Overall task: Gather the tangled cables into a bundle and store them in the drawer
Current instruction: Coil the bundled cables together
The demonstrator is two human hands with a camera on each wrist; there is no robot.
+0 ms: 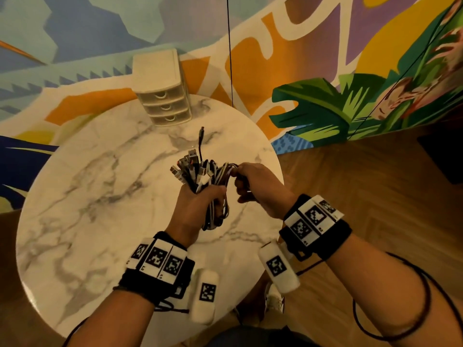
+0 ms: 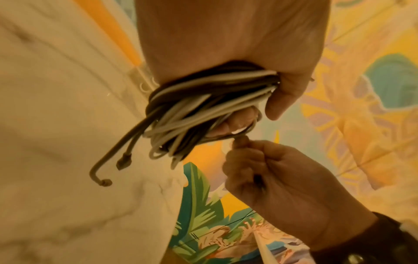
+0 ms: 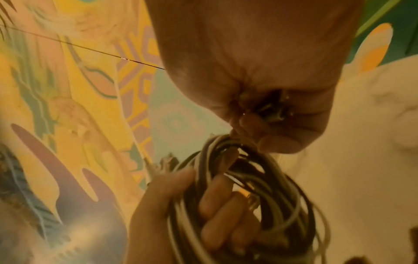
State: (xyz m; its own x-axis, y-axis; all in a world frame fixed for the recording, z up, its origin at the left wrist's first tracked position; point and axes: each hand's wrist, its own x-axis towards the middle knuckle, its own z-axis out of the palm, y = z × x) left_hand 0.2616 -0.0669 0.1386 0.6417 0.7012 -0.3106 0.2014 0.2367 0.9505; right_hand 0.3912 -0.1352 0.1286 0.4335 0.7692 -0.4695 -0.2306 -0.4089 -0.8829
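Observation:
A bundle of black and white cables [image 1: 200, 176] is held in the air above the round marble table [image 1: 87, 196]. My left hand [image 1: 200, 204] grips the bundle around its middle, with plug ends sticking up and loops hanging below. My right hand [image 1: 250, 186] pinches a loop of cable at the bundle's right side. In the left wrist view the cables [image 2: 203, 100] pass through my left fist and my right hand [image 2: 271, 178] pinches a strand below. The right wrist view shows my right fingers [image 3: 271, 139] closed on cable loops [image 3: 260, 187]. The small cream drawer unit [image 1: 162, 96] stands at the table's far edge, all drawers closed.
A painted wall rises behind the table and a thin black cord [image 1: 230, 51] hangs down it. Wooden floor [image 1: 363, 184] lies to the right, with a dark object [image 1: 446, 159] at the right edge.

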